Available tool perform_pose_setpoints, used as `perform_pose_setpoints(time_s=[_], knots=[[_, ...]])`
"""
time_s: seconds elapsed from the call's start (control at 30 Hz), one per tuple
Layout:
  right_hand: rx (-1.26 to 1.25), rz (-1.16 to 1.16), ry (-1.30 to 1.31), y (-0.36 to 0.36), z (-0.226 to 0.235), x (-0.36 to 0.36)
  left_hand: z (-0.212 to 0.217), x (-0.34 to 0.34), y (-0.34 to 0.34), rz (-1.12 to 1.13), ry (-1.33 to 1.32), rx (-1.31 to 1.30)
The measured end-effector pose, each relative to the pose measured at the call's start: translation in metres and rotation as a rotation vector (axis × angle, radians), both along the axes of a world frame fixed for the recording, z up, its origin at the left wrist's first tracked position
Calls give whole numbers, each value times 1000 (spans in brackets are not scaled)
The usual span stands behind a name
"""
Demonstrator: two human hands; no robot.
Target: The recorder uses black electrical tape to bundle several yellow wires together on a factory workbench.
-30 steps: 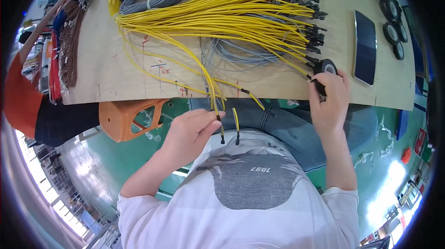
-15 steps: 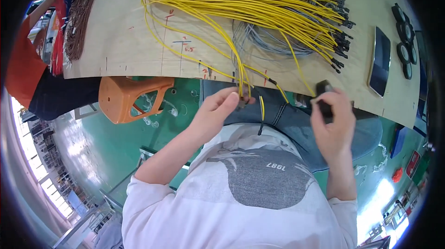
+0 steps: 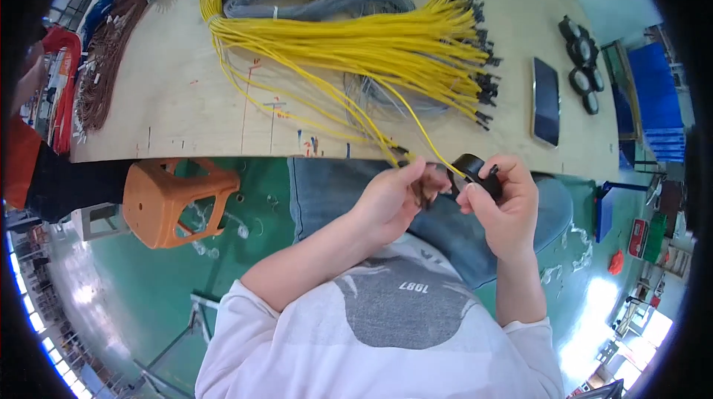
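R hand point(image 3: 509, 202) closed round blk tape roll point(image 3: 474, 167), 1 yellow cable point(image 3: 420, 122) running to its thumb. L hand point(image 3: 405, 193) just beside, fingers curled on yellow strands point(image 3: 382, 139). Both hands off near edge of desk point(image 3: 186, 128), over lap. Yellow bundle point(image 3: 334, 39) w/ blk connectors lies on desk. Writing: red/blue handwritten marks point(image 3: 275, 107) on desk, too small to read; pale printed digits on shirt point(image 3: 408, 314), upside down. L fingertips + strand ends blurred, partly hidden; co-worker's sleeve point(image 3: 22, 165) cut off at L rim.
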State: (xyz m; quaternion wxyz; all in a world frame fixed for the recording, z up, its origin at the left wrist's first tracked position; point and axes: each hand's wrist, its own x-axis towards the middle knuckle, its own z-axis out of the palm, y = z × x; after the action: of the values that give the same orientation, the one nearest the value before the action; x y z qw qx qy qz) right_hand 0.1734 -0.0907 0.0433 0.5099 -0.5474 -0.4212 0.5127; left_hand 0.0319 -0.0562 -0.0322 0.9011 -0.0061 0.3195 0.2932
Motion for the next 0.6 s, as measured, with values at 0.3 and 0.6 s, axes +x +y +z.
perform_pose_setpoints(time_s=[0.3,0.6], knots=[[97,-290,-297,46,2,37,20,-106,-20,-666,1632,1140],[558,309,-935,62,40,13,95,-72,10,-356,1340,1764]])
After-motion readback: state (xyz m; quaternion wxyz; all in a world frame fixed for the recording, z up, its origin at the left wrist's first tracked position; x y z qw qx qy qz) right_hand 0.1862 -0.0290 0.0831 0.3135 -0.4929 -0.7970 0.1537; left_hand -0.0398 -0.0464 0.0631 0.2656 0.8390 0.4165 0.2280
